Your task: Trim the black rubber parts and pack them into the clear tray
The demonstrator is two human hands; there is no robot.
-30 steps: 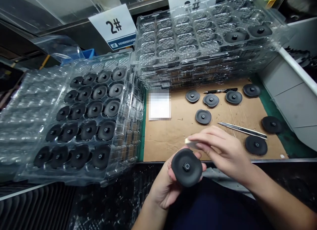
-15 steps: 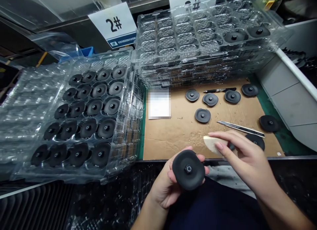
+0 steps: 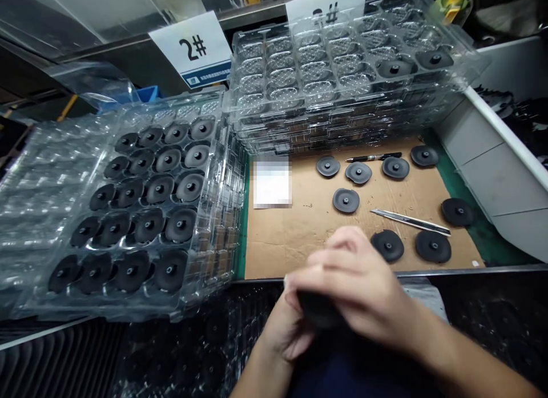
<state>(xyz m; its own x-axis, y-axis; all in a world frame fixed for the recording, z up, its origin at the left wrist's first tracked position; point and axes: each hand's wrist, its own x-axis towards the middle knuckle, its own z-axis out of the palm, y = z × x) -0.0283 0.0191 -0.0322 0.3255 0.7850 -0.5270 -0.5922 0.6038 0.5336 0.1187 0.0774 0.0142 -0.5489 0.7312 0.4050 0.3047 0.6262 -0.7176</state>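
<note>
My left hand (image 3: 286,329) is cupped low at the bottom of the view, holding a black rubber disc (image 3: 319,309). Most of the disc is hidden, because my right hand (image 3: 351,284) is curled down over it. A pale sliver of the cream pad (image 3: 285,281) shows at the edge of my right fingers, the rest hidden inside that hand. Several more black discs lie on the brown cardboard sheet (image 3: 282,244) just beyond my hands, the closest being a disc (image 3: 387,245) to the right of my right hand.
A utility knife (image 3: 411,222) and a black pen (image 3: 372,157) lie on the cardboard, with a blurred white paper (image 3: 273,184) at its left. Clear plastic trays of discs (image 3: 128,175) stand to the left, a tall tray stack (image 3: 342,67) behind, with a "2#" sign (image 3: 192,44).
My right hand has moved left from beside the disc to over it, covering its face and most of the cream pad. A cardboard disc it had hidden now shows.
</note>
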